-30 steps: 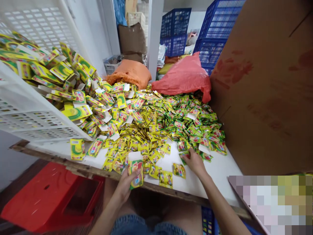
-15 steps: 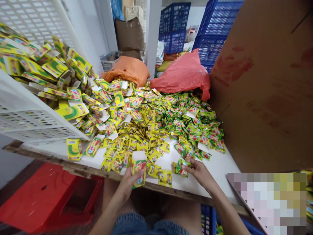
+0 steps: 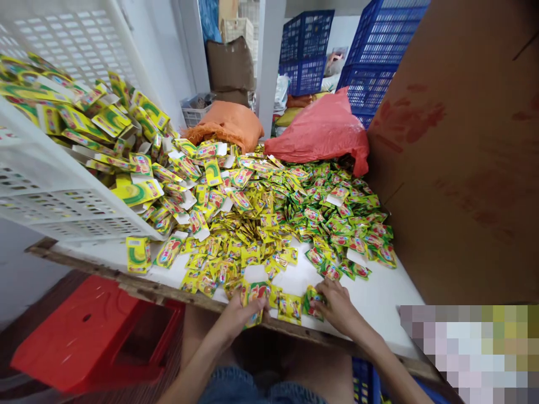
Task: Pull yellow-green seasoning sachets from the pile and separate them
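Observation:
My left hand point(image 3: 244, 308) is wrapped round a small yellow-green box point(image 3: 256, 292) at the table's front edge, its white flap standing open at the top. To the right, my right hand point(image 3: 334, 303) pinches a green sachet point(image 3: 312, 303) just above the white tabletop. Between the hands lies a yellow sachet point(image 3: 289, 308). Behind them spreads a heap of yellow sachets point(image 3: 250, 255) on the left and green sachets point(image 3: 320, 216) on the right. Several boxes, some with open flaps, lie on the heap's left side.
A tilted white crate point(image 3: 80, 196) spills boxes at the left. Orange point(image 3: 231, 120) and red point(image 3: 324, 134) sacks rest behind the heap. A large cardboard box point(image 3: 458, 168) walls the right side. A red stool point(image 3: 84, 331) stands below left; blue crates point(image 3: 374, 62) are stacked behind.
The view has shifted slightly. My right hand has drawn the green sachet nearer the yellow sachet between the hands, and the box in my left hand is closer to it too.

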Motion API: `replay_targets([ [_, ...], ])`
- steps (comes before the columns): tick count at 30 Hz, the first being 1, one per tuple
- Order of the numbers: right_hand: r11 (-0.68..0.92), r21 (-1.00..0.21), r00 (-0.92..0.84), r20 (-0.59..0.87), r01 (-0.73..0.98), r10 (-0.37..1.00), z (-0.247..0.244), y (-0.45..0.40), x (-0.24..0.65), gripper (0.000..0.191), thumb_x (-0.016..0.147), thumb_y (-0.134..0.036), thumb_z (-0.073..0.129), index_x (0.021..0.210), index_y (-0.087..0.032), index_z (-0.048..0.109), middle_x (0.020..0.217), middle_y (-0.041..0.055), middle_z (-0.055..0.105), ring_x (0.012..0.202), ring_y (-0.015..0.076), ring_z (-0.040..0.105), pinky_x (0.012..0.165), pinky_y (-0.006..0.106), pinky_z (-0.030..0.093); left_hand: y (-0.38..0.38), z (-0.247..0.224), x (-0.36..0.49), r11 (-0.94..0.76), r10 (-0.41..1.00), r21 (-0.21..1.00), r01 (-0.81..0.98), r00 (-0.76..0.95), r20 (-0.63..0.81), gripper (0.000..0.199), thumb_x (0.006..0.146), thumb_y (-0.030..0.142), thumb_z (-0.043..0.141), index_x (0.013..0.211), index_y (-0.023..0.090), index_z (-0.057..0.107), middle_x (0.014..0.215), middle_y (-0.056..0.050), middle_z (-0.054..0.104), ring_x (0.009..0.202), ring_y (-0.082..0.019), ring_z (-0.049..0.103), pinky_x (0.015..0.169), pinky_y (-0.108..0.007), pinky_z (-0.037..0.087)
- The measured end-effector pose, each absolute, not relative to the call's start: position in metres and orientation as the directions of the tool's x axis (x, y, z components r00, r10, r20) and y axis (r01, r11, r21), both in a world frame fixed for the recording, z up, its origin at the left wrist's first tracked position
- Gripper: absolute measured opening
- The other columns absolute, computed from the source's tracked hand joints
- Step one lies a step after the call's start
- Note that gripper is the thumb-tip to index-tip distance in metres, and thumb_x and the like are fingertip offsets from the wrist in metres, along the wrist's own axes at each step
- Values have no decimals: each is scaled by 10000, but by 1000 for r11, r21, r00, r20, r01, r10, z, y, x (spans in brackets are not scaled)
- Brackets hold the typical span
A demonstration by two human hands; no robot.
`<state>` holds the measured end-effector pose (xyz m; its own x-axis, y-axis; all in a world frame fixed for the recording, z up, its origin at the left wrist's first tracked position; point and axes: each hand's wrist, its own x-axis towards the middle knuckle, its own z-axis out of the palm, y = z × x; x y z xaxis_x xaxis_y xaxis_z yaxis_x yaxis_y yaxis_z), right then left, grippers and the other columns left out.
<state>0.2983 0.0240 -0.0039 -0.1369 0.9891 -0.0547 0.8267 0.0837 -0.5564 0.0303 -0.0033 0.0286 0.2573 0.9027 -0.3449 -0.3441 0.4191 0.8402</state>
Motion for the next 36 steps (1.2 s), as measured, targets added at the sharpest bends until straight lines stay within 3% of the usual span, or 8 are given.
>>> replay_targets([
  [5, 173, -873, -6, 191, 456, 982, 37, 12, 254, 197, 848, -364, 475, 978, -216, 482, 880, 41, 578, 824, 194, 542, 720, 296, 443, -8, 32, 49, 460, 863, 843, -280, 366, -349, 328, 572, 381, 781, 668, 124, 602, 551, -6, 590, 469, -107, 533, 511, -232, 435],
  [7, 242, -911, 71, 280, 334, 957, 53, 9, 228, 200, 862, -331, 469, 1026, -216, 466, 910, 41, 581, 837, 181, 549, 729, 280, 452, -10, 33, 55, 480, 837, 836, -266, 426, -345, 349, 555, 377, 790, 709, 122, 609, 567, -3, 584, 469, -100, 521, 500, -229, 434],
  [11, 350, -823, -110, 338, 447, 935, 69, 7, 201, 146, 866, -265, 456, 991, -208, 506, 947, 57, 580, 874, 192, 542, 764, 296, 444, -13, 36, 56, 471, 820, 844, -256, 479, -312, 355, 583, 394, 769, 729, 118, 600, 595, -6, 576, 481, -90, 513, 502, -222, 438],
  [19, 443, -650, -468, 149, 617, 871, 91, 13, 220, 161, 851, -208, 477, 983, -220, 569, 965, 69, 590, 986, 241, 508, 859, 382, 412, -16, 34, 53, 480, 806, 848, -223, 494, -327, 373, 581, 422, 758, 691, 132, 549, 571, -3, 576, 463, -94, 521, 473, -216, 425],
  [26, 439, -628, -409, 204, 643, 889, 95, 17, 210, 51, 788, -162, 554, 790, -211, 567, 945, 62, 521, 925, 232, 467, 792, 380, 421, -10, 24, 46, 437, 799, 884, -166, 524, -296, 316, 610, 319, 751, 796, 132, 577, 597, 14, 574, 495, -89, 516, 494, -212, 452],
  [30, 474, -641, -518, 136, 604, 844, 93, 17, 209, 39, 780, -170, 582, 769, -208, 584, 1018, 47, 530, 1005, 233, 460, 867, 395, 402, -11, 18, 45, 447, 770, 885, -133, 560, -305, 337, 612, 334, 743, 824, 135, 571, 613, 10, 587, 500, -100, 529, 500, -229, 454],
  [33, 483, -670, -547, 135, 564, 826, 88, 14, 212, 135, 837, -208, 524, 941, -233, 607, 1108, 50, 548, 1090, 236, 459, 928, 399, 386, -7, 18, 44, 442, 784, 884, -151, 544, -300, 354, 635, 382, 725, 837, 137, 568, 614, 10, 581, 520, -110, 533, 524, -234, 441],
  [36, 429, -744, -458, 186, 512, 869, 79, 10, 213, 308, 897, -241, 427, 1199, -257, 480, 1196, 53, 540, 1138, 206, 470, 947, 358, 397, 2, 23, 42, 361, 846, 920, -150, 467, -256, 351, 664, 377, 713, 882, 129, 595, 706, -12, 612, 639, -126, 555, 611, -225, 427],
])
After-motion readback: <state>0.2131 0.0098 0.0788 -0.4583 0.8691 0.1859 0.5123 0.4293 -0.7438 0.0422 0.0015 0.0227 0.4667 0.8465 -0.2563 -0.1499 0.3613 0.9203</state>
